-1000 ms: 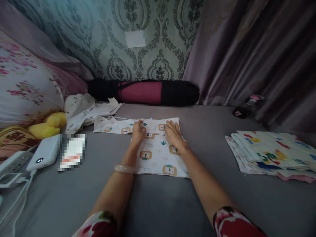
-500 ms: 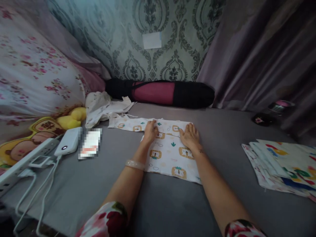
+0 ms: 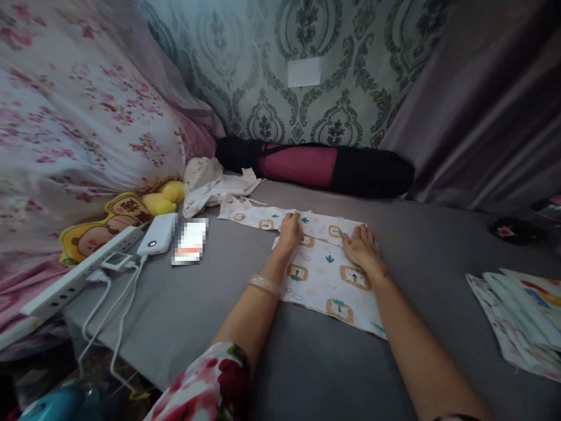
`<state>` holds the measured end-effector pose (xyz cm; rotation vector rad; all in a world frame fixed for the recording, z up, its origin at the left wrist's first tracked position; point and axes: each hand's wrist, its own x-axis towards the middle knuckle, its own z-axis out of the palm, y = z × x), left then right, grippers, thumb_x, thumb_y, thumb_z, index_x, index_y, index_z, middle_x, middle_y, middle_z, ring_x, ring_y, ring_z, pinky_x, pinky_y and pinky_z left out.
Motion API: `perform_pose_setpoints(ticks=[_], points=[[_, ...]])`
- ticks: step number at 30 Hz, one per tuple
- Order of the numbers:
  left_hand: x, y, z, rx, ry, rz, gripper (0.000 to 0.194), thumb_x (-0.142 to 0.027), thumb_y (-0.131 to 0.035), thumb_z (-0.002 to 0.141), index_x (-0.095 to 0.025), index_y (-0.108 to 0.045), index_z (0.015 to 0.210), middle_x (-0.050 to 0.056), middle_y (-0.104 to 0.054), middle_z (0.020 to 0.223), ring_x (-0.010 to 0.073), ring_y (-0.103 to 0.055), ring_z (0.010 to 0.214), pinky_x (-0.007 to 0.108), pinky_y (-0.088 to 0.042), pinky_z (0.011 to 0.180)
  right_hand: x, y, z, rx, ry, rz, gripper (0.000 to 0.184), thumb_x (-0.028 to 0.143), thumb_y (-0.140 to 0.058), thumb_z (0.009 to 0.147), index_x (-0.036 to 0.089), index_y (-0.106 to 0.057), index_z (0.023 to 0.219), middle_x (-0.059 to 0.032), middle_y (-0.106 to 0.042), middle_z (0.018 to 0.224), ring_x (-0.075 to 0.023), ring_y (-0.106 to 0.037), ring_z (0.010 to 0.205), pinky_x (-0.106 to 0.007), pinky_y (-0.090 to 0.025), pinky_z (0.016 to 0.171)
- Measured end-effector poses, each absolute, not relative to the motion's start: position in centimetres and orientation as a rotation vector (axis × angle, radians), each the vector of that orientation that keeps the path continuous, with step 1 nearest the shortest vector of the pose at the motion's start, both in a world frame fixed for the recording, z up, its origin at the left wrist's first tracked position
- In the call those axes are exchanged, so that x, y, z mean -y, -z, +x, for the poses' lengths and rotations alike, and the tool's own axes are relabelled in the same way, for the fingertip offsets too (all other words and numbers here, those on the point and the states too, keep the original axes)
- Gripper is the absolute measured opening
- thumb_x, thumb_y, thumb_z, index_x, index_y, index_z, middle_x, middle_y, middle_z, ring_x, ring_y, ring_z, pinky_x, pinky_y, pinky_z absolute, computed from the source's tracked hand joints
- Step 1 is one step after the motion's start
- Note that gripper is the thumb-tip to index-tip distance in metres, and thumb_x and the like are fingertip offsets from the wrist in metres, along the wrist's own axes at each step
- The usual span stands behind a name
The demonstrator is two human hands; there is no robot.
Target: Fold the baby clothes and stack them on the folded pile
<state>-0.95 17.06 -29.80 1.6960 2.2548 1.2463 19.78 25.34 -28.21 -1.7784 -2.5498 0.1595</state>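
Observation:
A small white garment (image 3: pixel 322 275) printed with orange lion squares lies flat on the grey sheet (image 3: pixel 210 316), one sleeve stretched out to the left. My left hand (image 3: pixel 290 229) presses on its upper part, fingers curled down onto the cloth. My right hand (image 3: pixel 362 247) lies flat on the garment's upper right, fingers stretched out. A pale bangle sits on my left wrist.
A pile of folded colourful cloths (image 3: pixel 521 316) lies at the right. Crumpled white clothes (image 3: pixel 210 184), a yellow plush (image 3: pixel 164 199), a power bank (image 3: pixel 156 234), a power strip (image 3: pixel 74 275) with cables and a floral quilt (image 3: pixel 74 134) fill the left. A black-and-pink roll (image 3: pixel 315 166) lies along the wall.
The view has swung to the left, so everything sits further right in the picture. Both hands stay on the garment in about the same places.

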Motion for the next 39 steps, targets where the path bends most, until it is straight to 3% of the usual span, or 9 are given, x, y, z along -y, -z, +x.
perform_pose_setpoints(ticks=[4, 7, 10, 14, 19, 27, 34, 39], points=[[-16.9, 29.3, -0.6, -2.296, -1.2, 1.705, 0.048, 0.001, -0.044, 0.072, -0.013, -0.052, 0.116, 0.016, -0.052, 0.123, 0.023, -0.052, 0.116, 0.036, -0.043, 0.101, -25.7, 27.2, 19.0, 2.574, -0.156, -1.844, 0.069, 0.046, -0.02, 0.095, 0.001, -0.03, 0.146, -0.0196, -0.022, 0.156, -0.0299, -0.017, 0.143, -0.05, -0.015, 0.114], [-16.6, 28.7, -0.3, -2.373, -1.158, 1.71, 0.042, -0.003, -0.044, 0.079, -0.01, -0.049, 0.121, 0.021, -0.043, 0.138, 0.0252, -0.044, 0.127, 0.039, -0.038, 0.107, -25.7, 27.1, 18.2, 2.566, -0.148, -1.787, 0.069, 0.047, -0.019, 0.095, 0.0, -0.031, 0.145, -0.0207, -0.023, 0.155, -0.0312, -0.017, 0.143, -0.049, -0.015, 0.115], [-16.4, 28.4, 0.2, -2.374, -1.041, 1.837, 0.037, -0.016, -0.04, 0.091, -0.011, -0.046, 0.127, 0.019, -0.042, 0.142, 0.025, -0.04, 0.132, 0.04, -0.034, 0.109, -25.5, 27.8, 17.4, 2.496, -0.152, -1.758, 0.076, 0.052, -0.014, 0.095, -0.002, -0.027, 0.146, -0.0222, -0.021, 0.155, -0.0326, -0.016, 0.143, -0.047, -0.014, 0.115], [-16.2, 28.6, 0.9, -2.369, -0.642, 1.928, 0.043, -0.031, -0.037, 0.097, -0.009, -0.045, 0.133, 0.018, -0.041, 0.146, 0.0278, -0.033, 0.138, 0.043, -0.028, 0.113, -25.3, 28.7, 16.9, 2.43, -0.134, -1.78, 0.079, 0.055, -0.012, 0.095, -0.003, -0.026, 0.147, -0.0217, -0.023, 0.154, -0.032, -0.016, 0.143, -0.048, -0.01, 0.115], [-15.9, 28.3, 1.3, -2.374, -0.464, 1.849, 0.05, -0.035, -0.031, 0.098, -0.008, -0.04, 0.139, 0.016, -0.033, 0.152, 0.028, -0.026, 0.142, 0.041, -0.022, 0.116, -25.6, 28.9, 16.8, 2.408, -0.159, -1.812, 0.077, 0.054, -0.016, 0.095, -0.001, -0.028, 0.147, -0.021, -0.023, 0.155, -0.0308, -0.014, 0.144, -0.05, -0.01, 0.115], [-16.0, 27.9, 0.8, -2.295, -0.557, 1.787, 0.047, -0.017, -0.037, 0.092, -0.007, -0.045, 0.137, 0.016, -0.034, 0.152, 0.0275, -0.026, 0.143, 0.04, -0.021, 0.116, -24.2, 28.1, 14.6, 2.495, -0.087, -1.624, 0.061, 0.039, -0.021, 0.097, 0.004, -0.032, 0.145, -0.0197, -0.026, 0.154, -0.0284, -0.02, 0.143, -0.049, -0.015, 0.115], [-16.3, 25.9, -1.1, -2.087, -0.99, 1.478, 0.049, -0.01, -0.04, 0.086, -0.003, -0.049, 0.134, 0.018, -0.056, 0.133, 0.0204, -0.052, 0.125, 0.027, -0.038, 0.105, -21.7, 27.5, 9.5, 2.825, -0.22, -1.243, 0.06, 0.036, -0.016, 0.098, 0.007, -0.021, 0.151, -0.0148, -0.015, 0.159, -0.0254, -0.011, 0.146, -0.048, -0.013, 0.116], [-15.3, 25.0, -3.7, -2.234, -1.17, 1.272, 0.042, -0.013, -0.036, 0.09, -0.01, -0.058, 0.125, 0.014, -0.062, 0.126, 0.0205, -0.055, 0.121, 0.03, -0.04, 0.103, -20.5, 27.8, 7.0, 2.837, -0.293, -1.176, 0.062, 0.042, -0.013, 0.099, 0.011, -0.022, 0.152, -0.0121, -0.016, 0.159, -0.0243, -0.011, 0.146, -0.05, -0.011, 0.116]])
